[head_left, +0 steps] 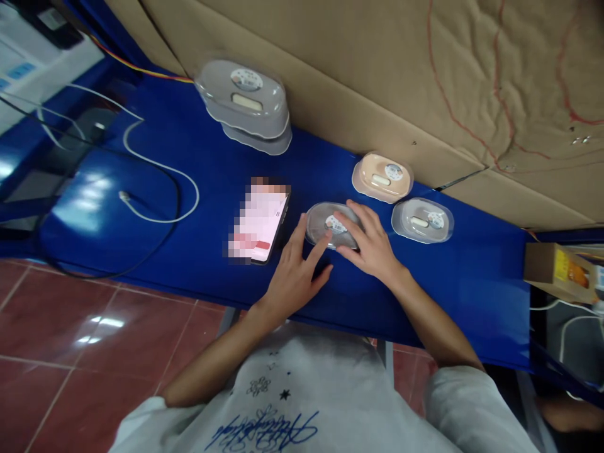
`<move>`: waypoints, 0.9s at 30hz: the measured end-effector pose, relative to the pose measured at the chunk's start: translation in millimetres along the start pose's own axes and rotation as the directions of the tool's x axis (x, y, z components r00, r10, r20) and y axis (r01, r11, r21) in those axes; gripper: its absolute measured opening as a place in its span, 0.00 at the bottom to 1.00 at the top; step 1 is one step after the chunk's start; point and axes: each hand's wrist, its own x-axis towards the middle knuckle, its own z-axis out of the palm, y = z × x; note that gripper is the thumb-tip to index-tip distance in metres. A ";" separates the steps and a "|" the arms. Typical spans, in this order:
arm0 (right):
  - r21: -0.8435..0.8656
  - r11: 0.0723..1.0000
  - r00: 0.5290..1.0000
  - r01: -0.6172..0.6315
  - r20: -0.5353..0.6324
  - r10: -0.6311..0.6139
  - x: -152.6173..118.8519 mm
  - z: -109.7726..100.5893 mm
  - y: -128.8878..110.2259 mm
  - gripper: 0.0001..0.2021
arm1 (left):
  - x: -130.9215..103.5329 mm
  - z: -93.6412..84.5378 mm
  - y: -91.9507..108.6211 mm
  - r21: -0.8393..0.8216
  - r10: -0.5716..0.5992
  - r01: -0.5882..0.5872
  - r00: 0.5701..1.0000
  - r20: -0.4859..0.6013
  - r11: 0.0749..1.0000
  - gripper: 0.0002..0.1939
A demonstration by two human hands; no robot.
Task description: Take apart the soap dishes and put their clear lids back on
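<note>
A small grey container with a clear lid and a round label [336,223] lies on the blue table [212,189] in front of me. My left hand [298,270] is at its left and near side, fingers spread, a fingertip at the label. From the right, my right hand [370,242] rests on the lid with its fingers apart. Neither hand is closed round the container. A lit phone [259,220] lies just left of it. Beyond to the right are a peach container [382,177] and another grey one [423,220].
Stacked larger grey containers [245,104] stand at the back left against brown cardboard [330,75]. A white cable [195,192] and a black cable curl over the table's left part. An open cardboard box [547,270] is at the far right.
</note>
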 end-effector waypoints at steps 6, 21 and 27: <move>-0.029 0.999 0.999 -0.014 0.038 0.015 10.4 -5.7 -3.1 0.46 | -1.2 -1.2 1.1 0.024 0.003 -0.002 1.000 -0.019 1.000 0.40; 0.124 0.992 0.984 -0.034 0.177 0.011 -56.7 -24.9 -29.9 0.48 | 3.0 -9.6 -6.9 -0.200 0.146 -0.110 0.973 0.178 0.974 0.53; 0.108 0.994 0.985 -0.008 0.175 -0.011 -55.1 -24.5 -28.1 0.46 | 4.0 -8.9 -6.7 -0.195 0.146 -0.106 0.969 0.201 0.975 0.53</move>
